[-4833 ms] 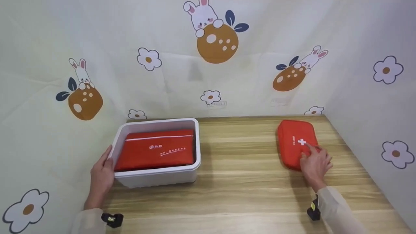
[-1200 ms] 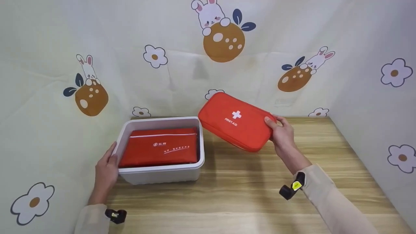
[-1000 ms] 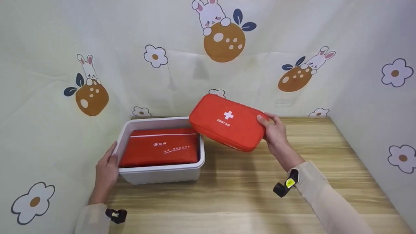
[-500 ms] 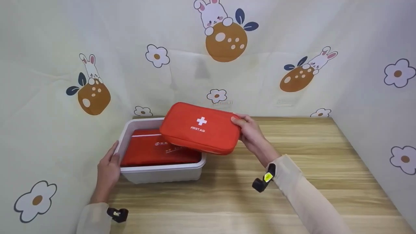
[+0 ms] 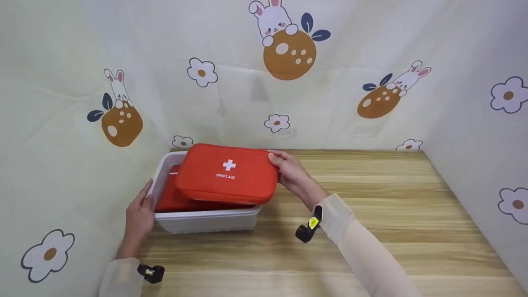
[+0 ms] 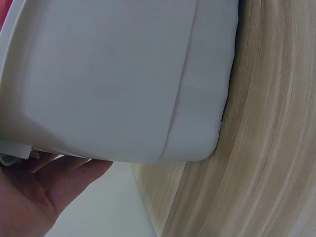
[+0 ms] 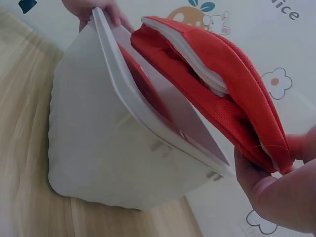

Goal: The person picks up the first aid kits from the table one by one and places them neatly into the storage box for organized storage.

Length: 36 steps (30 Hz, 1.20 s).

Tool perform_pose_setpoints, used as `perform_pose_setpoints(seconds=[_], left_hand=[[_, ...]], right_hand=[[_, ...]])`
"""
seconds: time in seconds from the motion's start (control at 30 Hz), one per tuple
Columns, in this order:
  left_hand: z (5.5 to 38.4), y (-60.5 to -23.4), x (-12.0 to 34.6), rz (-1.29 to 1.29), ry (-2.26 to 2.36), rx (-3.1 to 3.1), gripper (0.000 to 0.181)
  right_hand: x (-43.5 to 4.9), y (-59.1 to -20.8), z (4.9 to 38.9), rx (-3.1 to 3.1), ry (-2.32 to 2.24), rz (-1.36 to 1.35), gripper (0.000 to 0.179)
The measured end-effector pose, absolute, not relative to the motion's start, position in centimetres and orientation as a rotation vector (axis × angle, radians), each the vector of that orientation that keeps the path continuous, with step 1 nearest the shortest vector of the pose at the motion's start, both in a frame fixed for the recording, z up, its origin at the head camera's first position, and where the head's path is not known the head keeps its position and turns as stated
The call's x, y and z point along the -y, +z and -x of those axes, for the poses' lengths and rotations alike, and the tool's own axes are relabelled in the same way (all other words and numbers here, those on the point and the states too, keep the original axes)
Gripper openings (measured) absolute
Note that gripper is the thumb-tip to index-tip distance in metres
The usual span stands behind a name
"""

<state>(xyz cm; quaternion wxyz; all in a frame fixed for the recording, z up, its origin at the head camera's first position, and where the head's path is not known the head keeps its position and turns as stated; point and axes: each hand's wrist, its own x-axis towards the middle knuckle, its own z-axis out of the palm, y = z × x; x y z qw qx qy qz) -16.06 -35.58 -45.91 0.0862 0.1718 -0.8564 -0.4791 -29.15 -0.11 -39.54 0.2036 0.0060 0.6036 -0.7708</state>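
Note:
A red first-aid pouch (image 5: 227,175) with a white cross is held above a white plastic box (image 5: 206,222). My right hand (image 5: 291,171) pinches the pouch by its right end, thumb on top. In the right wrist view the pouch (image 7: 217,74) hangs tilted over the box opening, apart from the rim. A second red pouch (image 5: 169,194) lies inside the box, mostly covered in the head view. At the box's left end my left hand (image 5: 139,214) grips the rim; its fingers (image 6: 79,177) lie against the outer wall.
The box stands on a wood-grain table (image 5: 371,214). A pale curtain (image 5: 231,103) printed with rabbits, oranges and flowers encloses the back and both sides. A black wrist camera (image 5: 308,225) sits on the right sleeve and another camera (image 5: 151,273) on the left.
From the table's right side, my right hand has lifted the first-aid pouch and carried it left, then lower over the box. My left hand has stayed on the rim.

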Motion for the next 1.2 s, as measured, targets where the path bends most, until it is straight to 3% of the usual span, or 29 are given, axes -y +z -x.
perform_pose_setpoints(seconds=[0.47, 0.7, 0.93, 1.2], left_hand=[[15.9, -46.1, 35.6, -0.506, -1.425, 2.561, 0.053], [15.9, -45.9, 35.5, -0.502, -1.447, 2.546, 0.052], [16.0, -45.9, 35.5, -0.509, -1.452, 2.545, 0.052], [16.1, -46.0, 35.8, -0.498, -1.428, 2.541, 0.052]], right_hand=[[4.0, -40.5, 28.7, -1.787, -2.09, 0.046, 0.044], [4.7, -40.7, 28.5, -1.839, -2.101, 0.083, 0.075], [5.0, -41.2, 27.6, -2.098, -2.0, 0.145, 0.067], [5.0, -41.4, 27.0, -2.183, -1.898, 0.306, 0.072]])
